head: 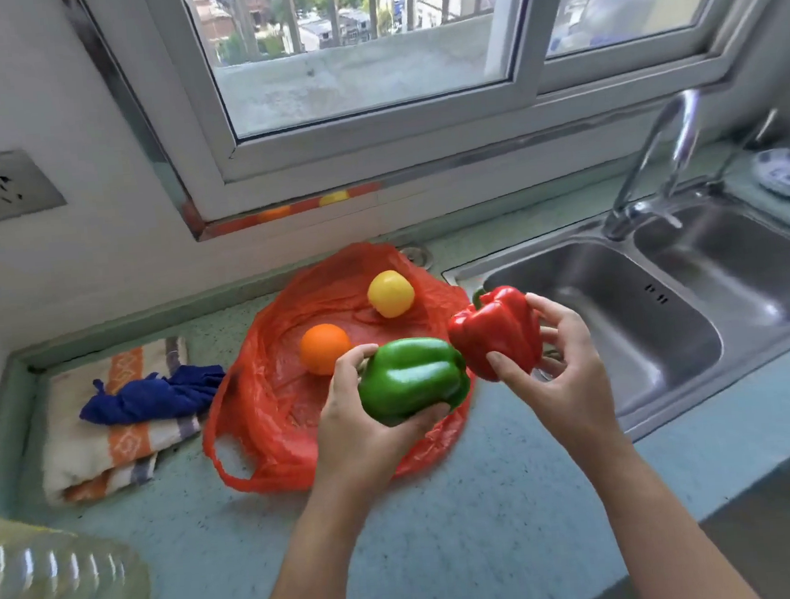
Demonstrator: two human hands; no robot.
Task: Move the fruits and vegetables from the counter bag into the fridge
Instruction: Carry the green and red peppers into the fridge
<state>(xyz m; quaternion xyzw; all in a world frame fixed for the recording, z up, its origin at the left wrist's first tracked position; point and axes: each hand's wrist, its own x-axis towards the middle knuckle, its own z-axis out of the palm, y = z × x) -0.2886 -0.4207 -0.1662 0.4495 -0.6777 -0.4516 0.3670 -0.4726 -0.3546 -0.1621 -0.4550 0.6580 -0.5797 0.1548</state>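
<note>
Holding a green pepper (411, 380), the left hand (360, 420) has its fingers closed around it above the near edge of the red bag (259, 404). The right hand (561, 366) grips a red pepper (497, 331) just right of the bag, near the sink (669, 325). The 2 peppers touch. An orange (324, 354) and a yellow fruit (390, 293) lie on the open bag on the bench (449, 531).

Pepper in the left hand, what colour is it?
Green pepper, glossy, seen best in the head view, held by the left hand.
</note>
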